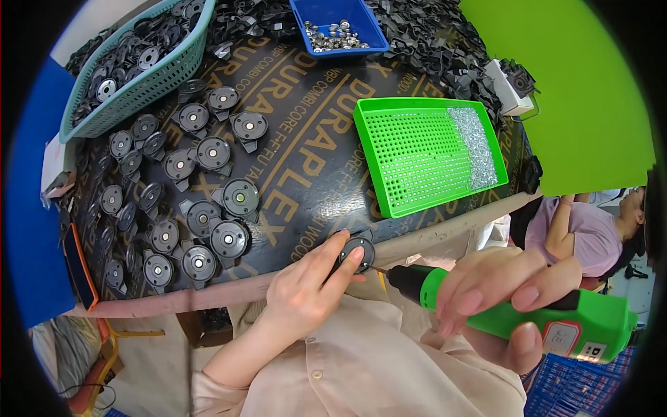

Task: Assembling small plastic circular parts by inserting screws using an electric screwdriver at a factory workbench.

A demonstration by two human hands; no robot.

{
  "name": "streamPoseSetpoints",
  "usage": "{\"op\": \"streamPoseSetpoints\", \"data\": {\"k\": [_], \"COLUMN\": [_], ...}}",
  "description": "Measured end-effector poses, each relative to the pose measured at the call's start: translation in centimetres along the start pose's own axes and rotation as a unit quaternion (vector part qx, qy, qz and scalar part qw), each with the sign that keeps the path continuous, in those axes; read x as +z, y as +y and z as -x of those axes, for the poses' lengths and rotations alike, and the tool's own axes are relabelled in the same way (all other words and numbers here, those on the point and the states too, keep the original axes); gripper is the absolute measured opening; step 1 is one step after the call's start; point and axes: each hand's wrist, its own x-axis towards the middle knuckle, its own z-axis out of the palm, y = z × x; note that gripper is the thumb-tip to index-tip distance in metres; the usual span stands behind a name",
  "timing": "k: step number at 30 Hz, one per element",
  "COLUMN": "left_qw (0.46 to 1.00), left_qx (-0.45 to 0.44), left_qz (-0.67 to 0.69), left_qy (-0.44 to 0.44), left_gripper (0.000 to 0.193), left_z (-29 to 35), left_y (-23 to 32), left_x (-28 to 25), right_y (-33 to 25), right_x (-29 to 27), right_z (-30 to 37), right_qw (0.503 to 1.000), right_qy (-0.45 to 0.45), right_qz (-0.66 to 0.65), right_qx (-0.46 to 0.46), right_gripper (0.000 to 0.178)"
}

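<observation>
At the near edge of the table, my left hand (306, 281) holds a round black plastic part (357, 254) between thumb and fingers. My right hand (507, 292) is wrapped round a green electric screwdriver (479, 313) with a black nose, held almost level. Its thin bit (379, 269) points left and reaches the rim of the round part; whether it touches a screw I cannot tell. Beyond my hands lies a green screw tray (410, 156), its holes partly filled with small screws and a heap of silvery screws (472, 146) at its right end.
Several similar round black parts (227, 238) are spread over the left of the dark printed table (306, 153). A teal basket (139, 87) full of them stands at the far left. A blue bin (340, 28) holds small metal pieces. Black pieces (431, 42) pile up at the back. Another person (577, 226) sits at right.
</observation>
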Motion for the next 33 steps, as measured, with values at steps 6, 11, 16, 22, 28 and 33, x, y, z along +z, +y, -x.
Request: {"op": "streamPoseSetpoints", "data": {"k": [6,11,16,22,28,33], "left_qw": [1.0,1.0,1.0,1.0,1.0,1.0], "left_qx": [-0.004,-0.001,0.008,0.02,0.013,-0.003], "left_qz": [-0.001,-0.001,-0.014,-0.019,-0.014,-0.018], "left_qy": [-0.008,-0.004,-0.015,-0.012,-0.009,-0.008], "left_gripper": [0.034,0.033,0.031,0.03,0.029,0.026], "left_z": [0.0,0.1,0.2,0.4,0.2,0.0], "left_y": [0.0,0.0,0.0,-0.1,0.2,0.2], "left_x": [-0.1,0.0,-0.1,0.1,0.0,-0.3], "right_y": [-0.2,0.9,1.4,1.7,0.5,1.9], "right_x": [0.2,0.4,0.7,0.2,0.3,1.9], "right_z": [0.0,-0.2,-0.4,-1.3,-1.8,-2.3], "right_qw": [1.0,0.999,0.999,0.994,0.995,0.998], "right_qy": [-0.007,-0.027,-0.034,-0.097,-0.05,-0.039], "right_qz": [-0.014,-0.011,-0.018,-0.017,-0.037,-0.039], "right_qx": [0.012,-0.012,-0.027,-0.039,-0.074,-0.004], "right_gripper": [0.025,0.024,0.024,0.024,0.024,0.024]}}
